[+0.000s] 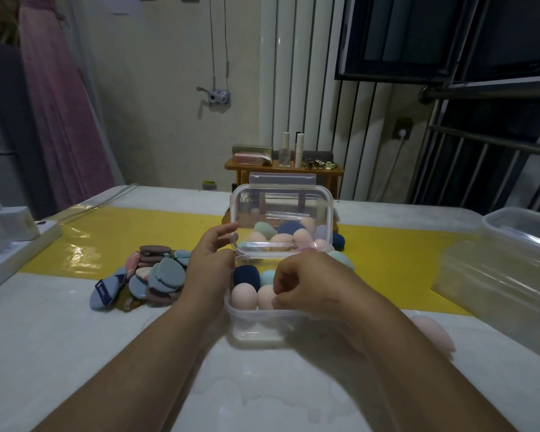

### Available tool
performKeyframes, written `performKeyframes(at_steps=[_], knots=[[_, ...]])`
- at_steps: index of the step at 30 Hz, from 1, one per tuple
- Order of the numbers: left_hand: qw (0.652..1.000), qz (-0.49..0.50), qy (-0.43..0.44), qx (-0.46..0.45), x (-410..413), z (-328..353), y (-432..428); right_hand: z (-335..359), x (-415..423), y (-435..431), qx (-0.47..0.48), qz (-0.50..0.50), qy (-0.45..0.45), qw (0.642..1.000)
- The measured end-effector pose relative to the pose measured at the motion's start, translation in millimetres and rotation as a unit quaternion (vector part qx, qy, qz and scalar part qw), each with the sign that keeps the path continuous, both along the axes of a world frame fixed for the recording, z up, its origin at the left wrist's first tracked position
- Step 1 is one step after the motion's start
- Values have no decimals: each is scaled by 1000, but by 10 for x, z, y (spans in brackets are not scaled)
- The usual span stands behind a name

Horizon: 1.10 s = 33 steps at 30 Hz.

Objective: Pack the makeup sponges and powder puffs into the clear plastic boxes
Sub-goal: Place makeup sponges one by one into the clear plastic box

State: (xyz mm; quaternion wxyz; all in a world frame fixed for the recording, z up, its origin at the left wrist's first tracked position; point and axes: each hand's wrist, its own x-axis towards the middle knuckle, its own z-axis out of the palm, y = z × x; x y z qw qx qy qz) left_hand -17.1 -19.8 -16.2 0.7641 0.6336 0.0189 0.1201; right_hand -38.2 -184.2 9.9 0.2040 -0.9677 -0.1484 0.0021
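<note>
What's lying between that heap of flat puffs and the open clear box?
In the head view, only the person's left hand lies between the puffs and the box, fingers up at its lid; otherwise bare table.

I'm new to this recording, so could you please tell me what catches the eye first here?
A clear box of egg-shaped sponges sits centre table, its lid held up by the left hand while the right hand holds a pink sponge inside. Left of it lies a pile of puffs.
</note>
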Motion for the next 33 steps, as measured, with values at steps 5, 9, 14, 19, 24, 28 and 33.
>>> performKeyframes(at_steps=[5, 9, 14, 19, 24, 28, 33], knots=[[1000, -4, 0, -18, -1, 0, -17, 37, -16, -23, 26, -6, 15, 1000], [1000, 2, 7, 2, 30, -31, 14, 47, -17, -22, 32, -7, 11, 999], [1000, 2, 5, 5, 39, -39, 19, 44, -15, -25, 40, -7, 7, 999], [1000, 3, 0, 18, 43, -40, 21, 45, 9, -36, 56, -7, 4, 998], [1000, 5, 1, 12, 35, -29, 19, 96, 21, -126, 103, -27, 8, 994], [1000, 4, 4, 2, 38, -20, 27, 198, 57, -314, 139, -54, -13, 989], [1000, 13, 2, 11, 49, -10, 58, 257, 66, -540, 138, -96, 9, 986]])
